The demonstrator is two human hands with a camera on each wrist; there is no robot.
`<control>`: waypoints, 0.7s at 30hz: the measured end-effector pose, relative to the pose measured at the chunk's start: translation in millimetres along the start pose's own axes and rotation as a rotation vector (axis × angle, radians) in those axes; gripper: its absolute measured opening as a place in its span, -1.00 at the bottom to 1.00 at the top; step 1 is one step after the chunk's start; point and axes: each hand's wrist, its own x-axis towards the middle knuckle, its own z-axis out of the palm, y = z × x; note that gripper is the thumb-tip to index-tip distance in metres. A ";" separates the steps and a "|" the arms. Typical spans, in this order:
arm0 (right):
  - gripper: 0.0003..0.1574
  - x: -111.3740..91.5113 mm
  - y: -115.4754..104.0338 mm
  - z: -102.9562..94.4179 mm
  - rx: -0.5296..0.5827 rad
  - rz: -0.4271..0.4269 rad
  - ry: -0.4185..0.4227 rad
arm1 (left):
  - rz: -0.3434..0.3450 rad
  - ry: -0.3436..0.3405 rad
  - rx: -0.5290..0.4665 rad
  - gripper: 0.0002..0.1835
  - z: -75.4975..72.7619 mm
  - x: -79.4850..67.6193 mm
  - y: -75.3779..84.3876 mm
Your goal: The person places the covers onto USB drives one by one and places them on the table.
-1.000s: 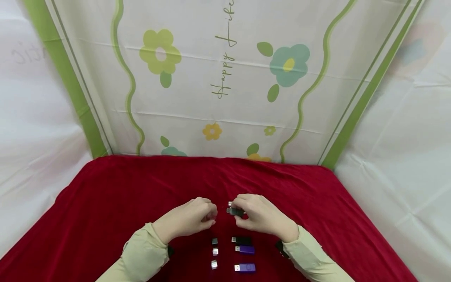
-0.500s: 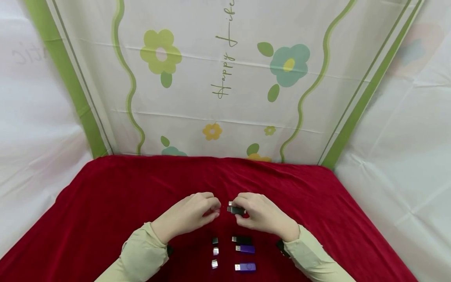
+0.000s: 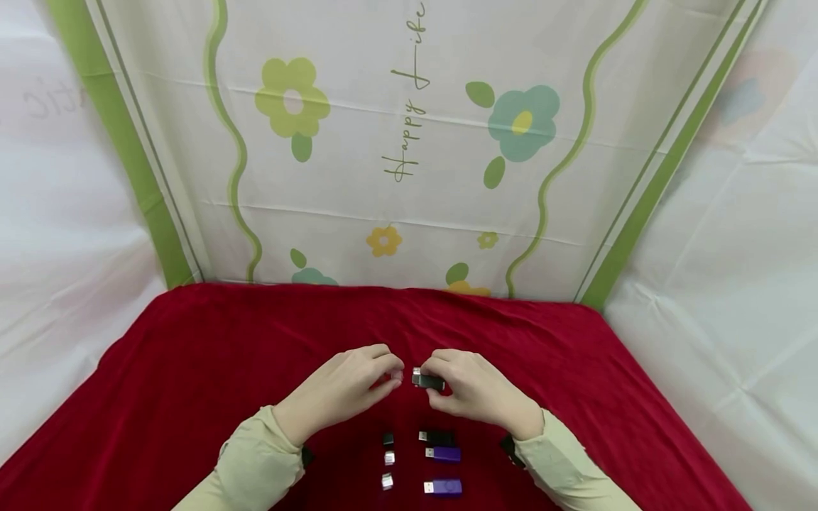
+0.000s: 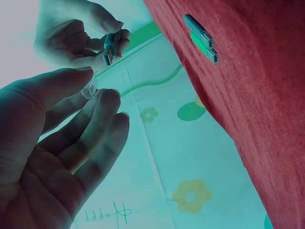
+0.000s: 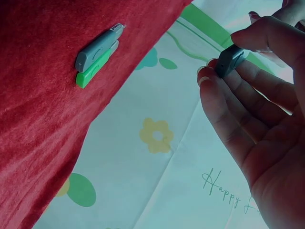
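Observation:
My left hand [image 3: 348,383] pinches a small clear cap [image 4: 89,88] between thumb and fingertips. Facing it across a narrow gap, my right hand [image 3: 476,387] holds a dark USB flash drive [image 3: 430,382], its metal plug pointing left toward the cap. Cap and plug are apart. In the right wrist view the body of the drive [image 5: 228,61] sits between thumb and fingers. Below the hands lie a black flash drive [image 3: 437,438] and two purple flash drives [image 3: 445,454], [image 3: 445,487]. Left of them, in a column, are a dark cap [image 3: 388,439] and two clear caps [image 3: 389,458], [image 3: 387,482].
A grey flash drive [image 5: 97,49] and a green flash drive [image 5: 95,69] lie side by side on the red cloth [image 3: 255,333], mostly hidden by my right hand in the head view. A flower-printed white curtain [image 3: 358,177] rises behind the table.
My left hand has moved slightly up and right with the clear cap, closer to the flash drive. The right hand has stayed almost still.

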 end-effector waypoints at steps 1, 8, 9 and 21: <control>-0.73 -0.1 0.0 0.0 0.001 0.002 -0.002 | -0.001 0.000 0.001 -0.87 -0.1 0.0 0.1; -0.74 -0.9 0.9 -1.1 -0.014 0.008 -0.003 | 0.008 0.004 0.012 -0.81 2.2 -0.6 -0.4; -0.74 -1.1 1.2 -1.3 -0.014 0.009 -0.001 | 0.010 0.004 0.013 -0.82 3.1 -0.7 -0.5; -0.75 -0.3 1.8 -3.5 -0.016 0.008 0.006 | 0.023 0.018 0.030 -0.85 9.4 -0.1 -1.0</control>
